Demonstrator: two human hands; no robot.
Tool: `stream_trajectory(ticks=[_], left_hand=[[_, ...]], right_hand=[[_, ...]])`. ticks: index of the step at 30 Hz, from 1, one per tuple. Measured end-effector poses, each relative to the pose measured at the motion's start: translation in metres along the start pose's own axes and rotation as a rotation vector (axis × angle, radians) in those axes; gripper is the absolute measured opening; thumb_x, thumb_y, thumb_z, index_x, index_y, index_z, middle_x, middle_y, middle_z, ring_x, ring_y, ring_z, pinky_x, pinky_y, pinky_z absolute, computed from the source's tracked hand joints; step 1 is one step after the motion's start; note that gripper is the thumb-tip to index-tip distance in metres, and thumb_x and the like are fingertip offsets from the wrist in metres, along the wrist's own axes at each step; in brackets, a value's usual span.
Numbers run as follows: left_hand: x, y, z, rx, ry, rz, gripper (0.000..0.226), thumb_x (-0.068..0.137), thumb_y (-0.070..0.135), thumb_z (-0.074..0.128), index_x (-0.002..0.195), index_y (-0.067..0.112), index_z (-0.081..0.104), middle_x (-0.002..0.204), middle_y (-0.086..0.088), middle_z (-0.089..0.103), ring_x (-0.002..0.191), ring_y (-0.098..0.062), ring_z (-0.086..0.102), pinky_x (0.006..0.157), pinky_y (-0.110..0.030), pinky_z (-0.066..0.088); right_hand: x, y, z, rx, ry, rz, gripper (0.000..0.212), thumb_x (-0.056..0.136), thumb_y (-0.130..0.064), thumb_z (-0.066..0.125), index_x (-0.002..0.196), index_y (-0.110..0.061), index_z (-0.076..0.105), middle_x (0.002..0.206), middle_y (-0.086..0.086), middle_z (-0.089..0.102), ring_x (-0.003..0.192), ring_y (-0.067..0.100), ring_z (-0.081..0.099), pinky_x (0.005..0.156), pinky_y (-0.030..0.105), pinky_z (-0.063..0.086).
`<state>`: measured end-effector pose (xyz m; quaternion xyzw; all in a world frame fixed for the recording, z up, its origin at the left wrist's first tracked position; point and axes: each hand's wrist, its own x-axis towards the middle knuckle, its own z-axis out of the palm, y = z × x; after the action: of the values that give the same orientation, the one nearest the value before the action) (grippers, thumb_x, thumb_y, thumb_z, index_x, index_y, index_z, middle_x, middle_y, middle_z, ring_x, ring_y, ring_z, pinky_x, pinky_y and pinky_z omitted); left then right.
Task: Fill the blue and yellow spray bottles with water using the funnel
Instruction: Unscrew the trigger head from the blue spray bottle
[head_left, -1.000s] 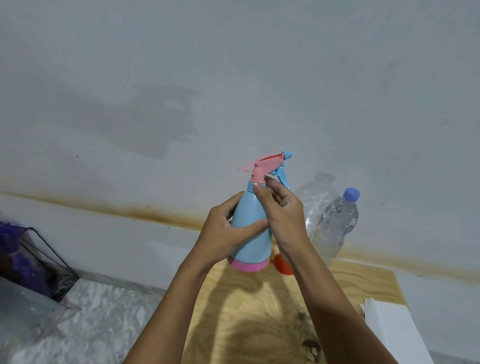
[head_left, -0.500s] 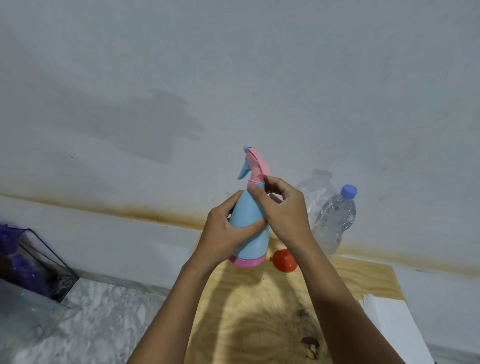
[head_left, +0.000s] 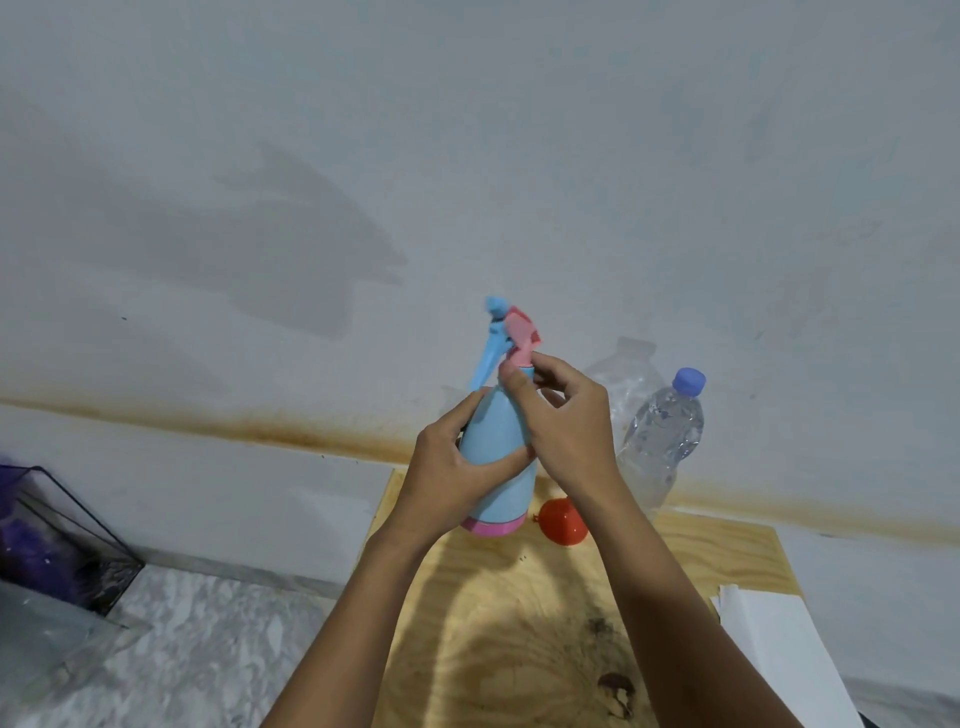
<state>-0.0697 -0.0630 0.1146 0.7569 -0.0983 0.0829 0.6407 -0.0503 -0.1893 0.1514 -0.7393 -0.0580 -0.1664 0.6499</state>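
I hold the blue spray bottle (head_left: 497, 467) upright above the wooden board (head_left: 524, 613); it has a pink base band and a pink and blue spray head (head_left: 511, 332). My left hand (head_left: 452, 473) wraps around its body. My right hand (head_left: 566, 423) pinches the pink collar at the neck, just under the spray head. A red funnel (head_left: 562, 521) lies on the board behind the bottle, partly hidden by my right wrist. A clear water bottle (head_left: 662, 434) with a blue cap stands at the back right by the wall. No yellow bottle is in view.
A white wall with a brown stain line rises close behind the board. A dark wire-framed container (head_left: 57, 551) with purple contents sits at the left on the marble-patterned surface (head_left: 197, 644). White sheets (head_left: 779, 654) lie at the right edge of the board.
The spray head has turned: its nozzle pointed right a second ago and now points left and away. My right hand shifted its grip on the collar; my left hand kept hold of the body.
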Motion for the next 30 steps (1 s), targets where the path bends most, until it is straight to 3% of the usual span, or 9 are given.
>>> stream_trajectory(ticks=[1,4,6,14,22,25,27,30], left_hand=[[0.000,-0.002,0.000,0.010,-0.002,0.001,0.056,0.074,0.033,0.086,0.123,0.039,0.060,0.112,0.011,0.068,0.103,-0.010,0.067,0.076,-0.028,0.060],[-0.001,-0.008,0.000,0.028,-0.005,-0.011,0.055,0.075,0.035,0.085,0.123,0.040,0.059,0.113,0.010,0.067,0.103,-0.012,0.067,0.077,-0.035,0.062],[-0.001,-0.013,0.001,0.028,-0.007,-0.029,0.054,0.075,0.033,0.085,0.122,0.040,0.058,0.112,0.012,0.067,0.101,-0.011,0.066,0.077,-0.035,0.062],[-0.003,-0.047,0.010,0.083,0.009,-0.089,0.068,0.071,0.037,0.087,0.129,0.036,0.051,0.121,0.016,0.060,0.108,-0.009,0.061,0.081,-0.032,0.061],[-0.013,-0.076,0.016,0.075,0.010,-0.139,0.065,0.071,0.032,0.088,0.124,0.035,0.050,0.119,0.016,0.060,0.106,-0.007,0.061,0.081,-0.031,0.059],[-0.022,-0.094,0.019,0.090,0.015,-0.172,0.064,0.071,0.030,0.088,0.122,0.034,0.049,0.118,0.014,0.060,0.105,-0.006,0.060,0.080,-0.031,0.058],[-0.030,-0.109,0.021,0.110,0.009,-0.198,0.064,0.071,0.028,0.088,0.122,0.034,0.048,0.118,0.014,0.058,0.104,-0.004,0.059,0.077,-0.027,0.057],[-0.044,-0.129,0.026,0.100,-0.003,-0.260,0.064,0.074,0.021,0.086,0.121,0.033,0.046,0.114,0.014,0.057,0.099,-0.003,0.059,0.068,-0.014,0.053]], right_hand=[[0.001,-0.003,-0.002,0.019,0.011,-0.016,0.006,0.091,-0.031,0.069,0.088,-0.027,0.072,0.085,-0.002,0.072,0.086,0.018,0.068,0.079,0.040,0.057],[0.006,-0.012,-0.010,0.061,0.048,-0.058,0.011,0.095,-0.021,0.064,0.090,-0.029,0.071,0.083,-0.009,0.072,0.081,0.004,0.066,0.075,0.020,0.051],[0.011,-0.018,-0.014,0.076,0.046,-0.071,0.015,0.095,-0.016,0.063,0.093,-0.029,0.070,0.088,-0.011,0.073,0.085,0.001,0.067,0.077,0.014,0.049],[0.015,-0.022,-0.027,0.097,0.042,-0.095,0.028,0.096,-0.006,0.057,0.095,-0.032,0.067,0.095,-0.010,0.073,0.090,0.003,0.069,0.090,0.023,0.055],[0.005,-0.001,-0.042,0.154,0.183,-0.043,0.016,0.100,-0.010,0.055,0.101,-0.020,0.066,0.088,-0.013,0.071,0.087,-0.003,0.067,0.081,0.015,0.049],[-0.006,0.022,-0.051,0.120,0.206,0.047,0.013,0.099,-0.014,0.057,0.107,-0.012,0.067,0.090,-0.005,0.071,0.084,0.004,0.068,0.084,0.021,0.051],[-0.018,0.042,-0.057,0.120,0.238,0.125,0.013,0.099,-0.016,0.056,0.104,-0.019,0.069,0.090,-0.005,0.071,0.086,0.010,0.068,0.091,0.031,0.054],[-0.033,0.063,-0.066,0.312,0.394,0.230,0.017,0.102,-0.018,0.052,0.110,-0.016,0.067,0.087,-0.007,0.069,0.082,0.008,0.065,0.096,0.035,0.054]])
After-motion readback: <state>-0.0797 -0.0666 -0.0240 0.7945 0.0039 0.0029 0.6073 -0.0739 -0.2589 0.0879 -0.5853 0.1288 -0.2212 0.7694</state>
